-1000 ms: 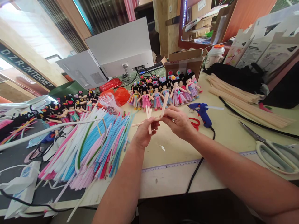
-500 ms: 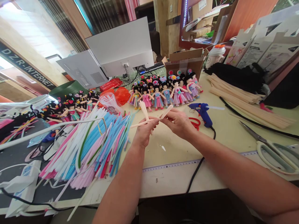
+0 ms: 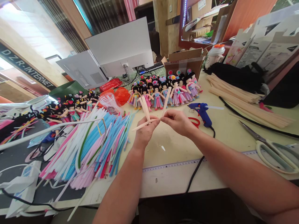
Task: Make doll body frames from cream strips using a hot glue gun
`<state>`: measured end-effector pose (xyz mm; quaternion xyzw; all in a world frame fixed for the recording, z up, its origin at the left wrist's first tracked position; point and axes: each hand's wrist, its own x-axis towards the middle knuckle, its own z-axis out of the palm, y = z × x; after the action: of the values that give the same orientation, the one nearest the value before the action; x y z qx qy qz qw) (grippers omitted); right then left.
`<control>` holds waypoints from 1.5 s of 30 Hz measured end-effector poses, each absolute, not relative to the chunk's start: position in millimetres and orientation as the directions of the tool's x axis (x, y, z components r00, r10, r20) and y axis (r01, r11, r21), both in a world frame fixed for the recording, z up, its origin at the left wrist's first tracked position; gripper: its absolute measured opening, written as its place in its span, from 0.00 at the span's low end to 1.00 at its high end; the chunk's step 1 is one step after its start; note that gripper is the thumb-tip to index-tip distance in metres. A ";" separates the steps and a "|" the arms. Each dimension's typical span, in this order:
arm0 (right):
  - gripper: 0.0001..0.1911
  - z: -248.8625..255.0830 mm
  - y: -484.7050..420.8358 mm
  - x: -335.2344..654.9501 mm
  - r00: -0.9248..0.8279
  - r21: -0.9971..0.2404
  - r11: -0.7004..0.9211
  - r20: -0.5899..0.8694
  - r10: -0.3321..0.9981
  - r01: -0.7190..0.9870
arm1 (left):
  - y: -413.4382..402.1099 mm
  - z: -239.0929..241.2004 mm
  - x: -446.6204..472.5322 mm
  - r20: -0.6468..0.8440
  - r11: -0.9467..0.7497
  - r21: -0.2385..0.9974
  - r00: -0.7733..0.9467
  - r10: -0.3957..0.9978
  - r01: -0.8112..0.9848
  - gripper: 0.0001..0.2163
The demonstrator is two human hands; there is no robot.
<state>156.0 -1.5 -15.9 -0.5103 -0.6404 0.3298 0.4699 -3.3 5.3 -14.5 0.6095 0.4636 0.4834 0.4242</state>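
Cream pipe cleaners (image 3: 145,109) are gripped between the fingers of my left hand (image 3: 145,132), several fanning upward and one end sticking out to the left. My right hand (image 3: 176,122) pinches the same bundle at its right side, where pale strands stand up nearly vertical. The two hands almost meet over the table, thumbs toward each other. My fingers hide the spot where the strands join. Just right of my right hand lie a red ring-shaped item (image 3: 194,122), partly hidden, and a blue glue gun (image 3: 202,113).
Rows of small dolls (image 3: 156,93) stand behind my hands. Coloured pipe cleaners (image 3: 93,140) are heaped on the left. At the right lie cream pipe cleaners (image 3: 254,104) and scissors (image 3: 268,146). A ruler (image 3: 170,165) runs along the front, crossed by a black cable (image 3: 196,174).
The strands at my right hand have swung from leaning right to nearly upright. My right hand has turned slightly, and both hands keep their hold.
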 end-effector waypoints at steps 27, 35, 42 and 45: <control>0.14 -12.2 -0.6 156.5 -0.128 -0.998 0.028 0.021 0.992 0.052 | 3.3 -9.2 -4.2 0.395 -0.423 0.881 0.161 0.905 0.214 0.06; 0.15 -12.1 -0.1 159.0 -0.234 -0.988 -0.114 -0.087 0.968 -0.101 | 0.6 -8.9 -3.3 0.451 -0.481 0.824 0.166 0.877 0.299 0.05; 0.14 -11.1 -1.2 158.2 -0.260 -0.974 -0.135 -0.085 0.962 -0.181 | -3.0 -4.6 -2.0 0.446 -0.479 0.811 0.175 0.878 0.335 0.05; 0.14 -11.1 -1.4 157.0 -0.243 -0.982 -0.097 -0.055 0.969 -0.164 | -2.7 -6.3 -2.3 0.433 -0.462 0.832 0.160 0.887 0.309 0.05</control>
<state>157.0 -1.4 -11.1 -0.4100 -0.4907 0.6168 0.4590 -2.3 -2.7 -6.3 0.7017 0.4259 0.4884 0.2961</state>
